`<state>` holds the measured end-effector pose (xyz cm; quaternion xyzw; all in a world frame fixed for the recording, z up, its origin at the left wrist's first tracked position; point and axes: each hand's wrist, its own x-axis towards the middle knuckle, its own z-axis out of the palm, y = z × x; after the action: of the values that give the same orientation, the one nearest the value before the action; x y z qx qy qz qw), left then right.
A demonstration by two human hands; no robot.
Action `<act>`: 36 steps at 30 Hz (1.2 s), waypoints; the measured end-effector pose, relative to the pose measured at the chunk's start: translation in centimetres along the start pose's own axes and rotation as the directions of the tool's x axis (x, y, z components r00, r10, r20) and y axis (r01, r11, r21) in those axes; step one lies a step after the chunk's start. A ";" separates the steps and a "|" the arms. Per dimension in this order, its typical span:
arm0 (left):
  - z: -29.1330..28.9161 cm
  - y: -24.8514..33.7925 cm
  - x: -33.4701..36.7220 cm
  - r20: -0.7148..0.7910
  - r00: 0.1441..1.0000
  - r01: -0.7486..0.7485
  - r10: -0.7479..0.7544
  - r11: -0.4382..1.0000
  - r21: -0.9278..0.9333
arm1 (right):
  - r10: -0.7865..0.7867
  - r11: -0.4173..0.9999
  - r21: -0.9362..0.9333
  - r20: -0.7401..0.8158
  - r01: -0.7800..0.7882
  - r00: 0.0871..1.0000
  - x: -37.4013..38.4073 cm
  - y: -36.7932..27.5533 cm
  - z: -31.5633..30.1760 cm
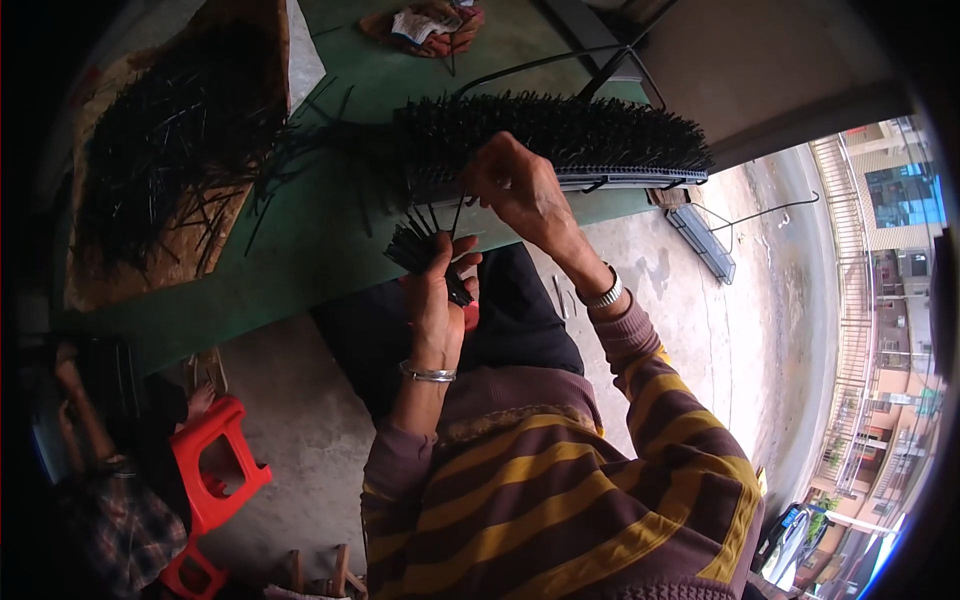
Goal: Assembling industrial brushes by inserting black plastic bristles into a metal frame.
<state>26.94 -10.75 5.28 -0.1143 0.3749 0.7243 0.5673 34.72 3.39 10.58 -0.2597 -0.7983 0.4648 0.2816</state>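
Note:
My left hand [437, 290] grips a bundle of short black sticks [415, 245], fanned upward above my lap. My right hand [515, 185] reaches to the front edge of a long rack [600, 165] bristling with upright black sticks and pinches one thin stick there. The rack lies on a green table [330, 240]. Both wrists carry metal bands. My sleeves are purple with yellow stripes.
A cardboard box [170, 150] heaped with loose black sticks sits at the table's left, and some spill onto the green top. Another person's hands [430, 25] work at the far edge. A red plastic stool [215, 470] stands on the concrete floor at lower left.

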 end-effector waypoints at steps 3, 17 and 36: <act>0.4 0.5 -0.1 -0.110 0.994 0.017 -0.011 0.998 0.055 | -0.206 0.959 -0.241 -0.225 0.150 0.953 1.2 -0.3 0.0; 0.4 0.2 -0.4 0.030 0.999 -0.038 0.035 0.991 0.127 | -0.312 0.886 -0.408 -0.178 0.218 0.933 4.5 1.2 0.7; 1.0 0.5 -1.5 0.030 0.999 -0.029 0.028 0.999 0.035 | -0.454 0.650 -0.707 -0.065 0.280 0.889 5.6 1.5 1.2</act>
<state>27.20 -11.24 7.07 -0.0882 0.3807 0.7273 0.5642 30.19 7.09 9.92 -0.2295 -0.9081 0.0384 0.3481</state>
